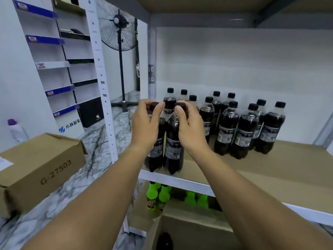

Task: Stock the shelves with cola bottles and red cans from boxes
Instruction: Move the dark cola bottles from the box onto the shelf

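Two cola bottles stand side by side at the front left edge of the cardboard-lined shelf (252,170). My left hand (146,123) grips the black cap of the left cola bottle (155,156). My right hand (191,127) grips the cap of the right cola bottle (173,150). Both bottle bases sit at the shelf's front lip. Behind and to the right, several more cola bottles (243,127) with black caps stand in rows. No red cans are in view.
An open cardboard box (189,230) sits below my arms with a dark bottle cap (164,240) inside. Green bottles (158,195) fill the lower shelf. A closed box marked G-27503 (41,168) lies at left. A standing fan (120,51) and white racks are behind.
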